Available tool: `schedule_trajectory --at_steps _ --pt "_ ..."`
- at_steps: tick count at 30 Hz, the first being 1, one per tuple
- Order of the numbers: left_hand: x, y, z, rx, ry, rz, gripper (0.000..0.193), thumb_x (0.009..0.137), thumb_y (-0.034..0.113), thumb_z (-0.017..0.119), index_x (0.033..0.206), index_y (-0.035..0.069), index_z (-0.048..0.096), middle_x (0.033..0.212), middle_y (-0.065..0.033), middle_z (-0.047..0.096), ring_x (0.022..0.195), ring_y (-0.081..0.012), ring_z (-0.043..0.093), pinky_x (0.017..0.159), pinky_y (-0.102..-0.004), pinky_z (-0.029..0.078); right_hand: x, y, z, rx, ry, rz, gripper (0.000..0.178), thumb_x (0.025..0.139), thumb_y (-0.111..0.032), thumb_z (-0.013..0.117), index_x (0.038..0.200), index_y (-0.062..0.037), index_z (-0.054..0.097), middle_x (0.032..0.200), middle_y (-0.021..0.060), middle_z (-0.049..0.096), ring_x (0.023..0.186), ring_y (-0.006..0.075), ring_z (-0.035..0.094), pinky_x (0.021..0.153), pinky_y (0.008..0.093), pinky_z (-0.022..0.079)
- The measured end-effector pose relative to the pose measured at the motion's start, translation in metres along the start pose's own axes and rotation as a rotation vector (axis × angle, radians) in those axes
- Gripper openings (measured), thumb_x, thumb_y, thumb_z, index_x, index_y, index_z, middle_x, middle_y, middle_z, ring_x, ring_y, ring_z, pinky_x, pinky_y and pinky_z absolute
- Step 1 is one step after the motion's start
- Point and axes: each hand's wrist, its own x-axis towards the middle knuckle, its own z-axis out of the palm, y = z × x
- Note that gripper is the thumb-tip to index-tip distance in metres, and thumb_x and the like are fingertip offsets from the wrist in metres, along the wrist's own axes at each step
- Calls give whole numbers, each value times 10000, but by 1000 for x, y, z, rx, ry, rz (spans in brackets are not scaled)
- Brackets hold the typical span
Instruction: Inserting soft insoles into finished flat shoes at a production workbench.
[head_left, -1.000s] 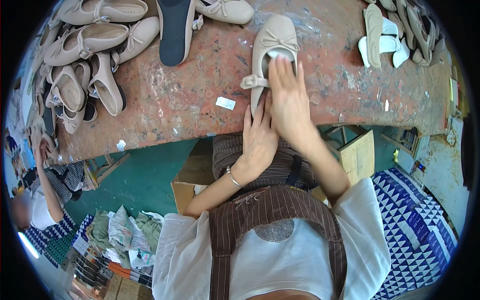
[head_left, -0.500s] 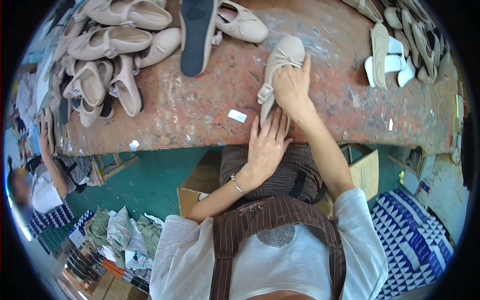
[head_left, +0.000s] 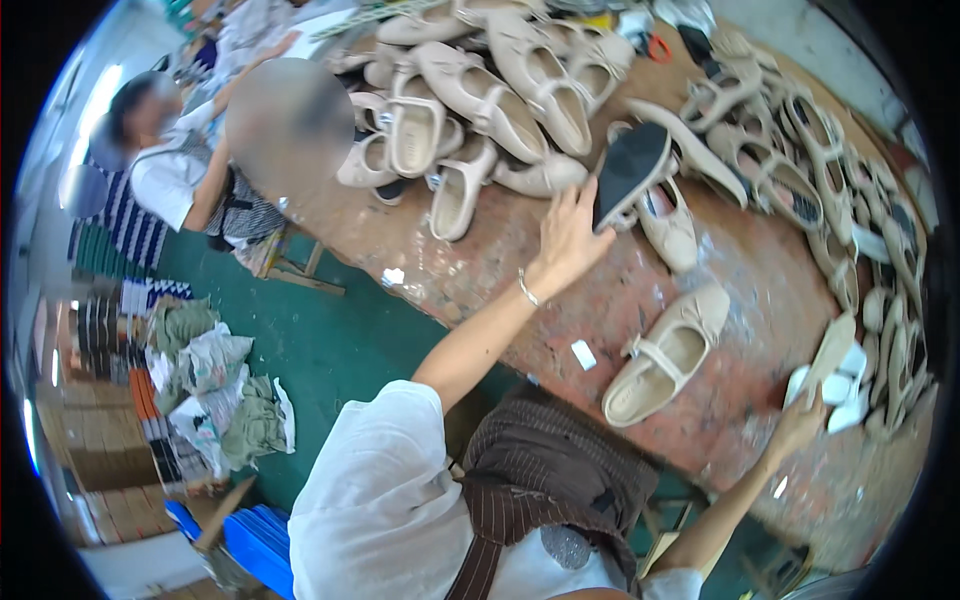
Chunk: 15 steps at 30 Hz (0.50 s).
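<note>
My left hand (head_left: 570,238) reaches across the table and grips the end of a beige shoe (head_left: 632,178) whose black sole faces me. Low on the right, my right hand (head_left: 798,425) pinches the end of a pale beige insole (head_left: 832,352). White pads (head_left: 850,385) lie beside that insole. Between my hands a beige strapped flat shoe (head_left: 668,358) rests upright on the table, with nobody touching it. Just beyond my left hand another beige shoe (head_left: 668,225) lies with its toe toward me.
Piled beige shoes (head_left: 470,100) cover the far left of the worn red-brown table (head_left: 540,350); more shoes (head_left: 800,160) line its far right. A small white slip (head_left: 583,354) lies near the front edge. At the left a co-worker (head_left: 175,170) stands by the table.
Both hands have left the strapped shoe, which now lies on the table. My left hand has gone to the sole-out shoe, my right to the insole. The view has turned left.
</note>
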Motion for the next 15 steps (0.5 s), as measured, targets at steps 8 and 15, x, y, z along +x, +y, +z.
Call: schedule_trajectory --at_steps 8,15 --pt "-110 -23 -14 -1375 -256 -364 395 910 124 533 1280 -2 589 1177 -78 668 1053 -161 638 941 -309 500 35 8 25 -317 -204 -35 625 858 -528 663 1315 -107 599 1161 234 647 1060 422 626 875 500 516" --pt "-119 -37 7 -818 -167 -415 439 959 238 563 1315 -17 528 1226 -133 625 1145 -214 593 1005 -339 448 33 22 15 -184 -170 -18 789 715 -488 820 1361 -111 566 1165 271 619 1078 424 616 888 491 508"
